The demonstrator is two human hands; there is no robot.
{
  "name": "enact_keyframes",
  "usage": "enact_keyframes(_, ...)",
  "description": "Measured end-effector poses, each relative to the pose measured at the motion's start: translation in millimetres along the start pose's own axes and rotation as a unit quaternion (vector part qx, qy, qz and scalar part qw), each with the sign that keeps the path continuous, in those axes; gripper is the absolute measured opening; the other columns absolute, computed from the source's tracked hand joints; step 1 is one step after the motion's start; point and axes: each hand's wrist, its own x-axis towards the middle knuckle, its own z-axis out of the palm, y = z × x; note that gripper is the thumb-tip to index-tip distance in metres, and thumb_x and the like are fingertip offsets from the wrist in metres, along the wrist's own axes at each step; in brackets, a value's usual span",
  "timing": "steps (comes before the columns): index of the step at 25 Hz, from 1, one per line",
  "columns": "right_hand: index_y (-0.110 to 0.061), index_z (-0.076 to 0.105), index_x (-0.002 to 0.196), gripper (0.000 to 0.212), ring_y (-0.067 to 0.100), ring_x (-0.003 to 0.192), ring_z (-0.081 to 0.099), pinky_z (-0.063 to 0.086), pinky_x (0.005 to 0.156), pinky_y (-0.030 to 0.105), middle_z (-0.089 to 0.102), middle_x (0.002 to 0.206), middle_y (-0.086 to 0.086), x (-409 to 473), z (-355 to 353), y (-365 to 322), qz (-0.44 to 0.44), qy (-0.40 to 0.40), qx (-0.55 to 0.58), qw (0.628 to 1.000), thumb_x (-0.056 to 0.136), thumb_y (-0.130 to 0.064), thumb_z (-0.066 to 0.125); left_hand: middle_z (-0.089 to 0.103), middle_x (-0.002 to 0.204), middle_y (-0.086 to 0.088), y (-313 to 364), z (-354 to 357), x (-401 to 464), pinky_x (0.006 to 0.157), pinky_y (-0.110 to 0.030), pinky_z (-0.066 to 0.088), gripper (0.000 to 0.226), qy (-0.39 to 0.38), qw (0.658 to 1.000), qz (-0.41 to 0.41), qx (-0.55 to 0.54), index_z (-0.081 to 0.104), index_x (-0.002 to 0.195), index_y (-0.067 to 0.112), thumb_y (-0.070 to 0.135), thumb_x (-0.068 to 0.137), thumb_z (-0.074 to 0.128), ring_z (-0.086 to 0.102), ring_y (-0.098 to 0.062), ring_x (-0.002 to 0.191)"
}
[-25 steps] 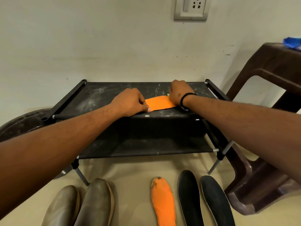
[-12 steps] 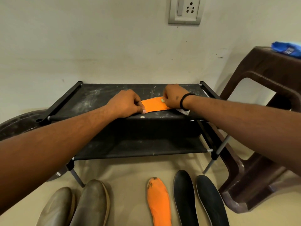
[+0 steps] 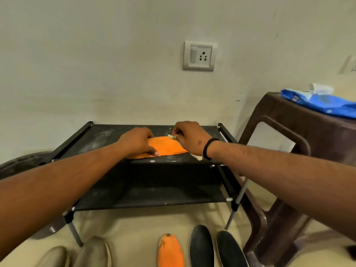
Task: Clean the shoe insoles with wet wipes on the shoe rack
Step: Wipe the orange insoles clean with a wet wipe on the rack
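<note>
The orange insole is pinned on the shoe rack by the left hand, steadying it for the wipe pinched in the right hand.

Off-white wall, socket plate (1 switch), brown stool, beige floor

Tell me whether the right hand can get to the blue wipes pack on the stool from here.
Probably yes: the blue wipes pack lies uncovered on the brown stool beside the right hand, which first must release the insole.
</note>
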Motion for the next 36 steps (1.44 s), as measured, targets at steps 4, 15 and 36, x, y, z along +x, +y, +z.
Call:
enact_keyframes(4, -0.006, 0.061, 0.103, 0.015, 0.023, 0.093, 0.057, 0.046, 0.077, 0.031, 0.063, 0.104, 0.009, -2, -34, -4, 0.094, 0.076, 0.023, 0.992, 0.096, -0.007, 0.048, 0.068, 0.087, -0.003, 25, -35, -9, 0.064, -0.029, 0.041, 0.023, 0.046, 0.998, -0.001, -0.05, 0.064, 0.078, 0.021, 0.04, 0.083, 0.076, 0.056, -0.014, 0.072)
enact_keyframes(15, -0.007, 0.06, 0.066, 0.03, 0.028, 0.075, 0.062, 0.049, 0.06, 0.03, 0.067, 0.076, 0.013, -136, -1, -91, 0.353, 0.167, 0.455, 0.8, 0.09, 0.002, 0.044, 0.07, 0.101, -0.014, 87, -1, -197, 0.087, -0.043, 0.055, 0.021, 0.149, 0.762, -0.255, -0.576, 0.07, 0.096, 0.004, 0.024, 0.091, 0.071, 0.066, -0.029, 0.096)
enact_keyframes(36, 0.001, 0.07, 0.098, 0.03, 0.028, 0.084, 0.07, 0.059, 0.08, 0.035, 0.074, 0.097, 0.016, -315, 227, -83, 0.471, -0.338, 0.282, 0.764, 0.071, -0.012, 0.075, 0.065, 0.091, -0.016, 29, 246, -324, 0.056, -0.027, 0.049, 0.005, -0.08, 0.759, -0.492, -0.418, 0.063, 0.097, 0.007, 0.01, 0.093, 0.061, 0.058, -0.025, 0.073)
